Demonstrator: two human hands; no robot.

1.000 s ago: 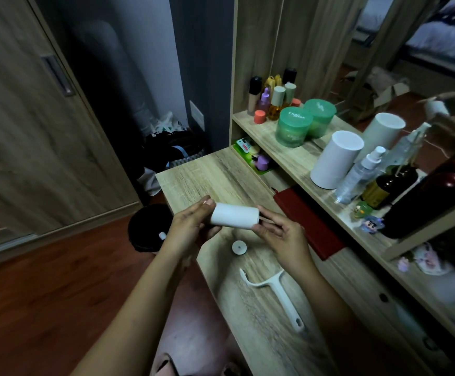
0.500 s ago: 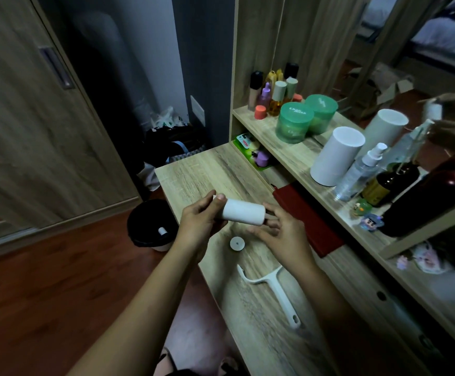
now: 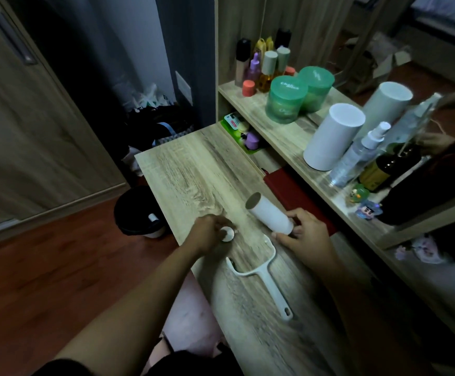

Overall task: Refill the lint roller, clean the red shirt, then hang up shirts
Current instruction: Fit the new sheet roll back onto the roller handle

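Observation:
A white lint roll refill (image 3: pixel 271 214) with a hollow cardboard core is held by my right hand (image 3: pixel 303 232) at its near end, its open end tilted up and away over the wooden desk (image 3: pixel 194 169). My left hand (image 3: pixel 210 232) rests on the desk with its fingers closed on a small white round end cap (image 3: pixel 227 234). The white lint roller handle frame (image 3: pixel 264 275) lies flat on the desk just below both hands, with no roll on it. A flat red item (image 3: pixel 288 185) lies on the desk behind the roll.
A shelf (image 3: pixel 275 131) on the right carries green jars (image 3: pixel 286 99), a white cylinder (image 3: pixel 332 137), spray bottles and cosmetics. A black waste bin (image 3: pixel 137 210) stands on the floor left of the desk. A mirror is behind the shelf and a wardrobe door at far left.
My left hand let go of the roll and dropped to the desk onto the end cap. My right hand now holds the roll alone, tilted.

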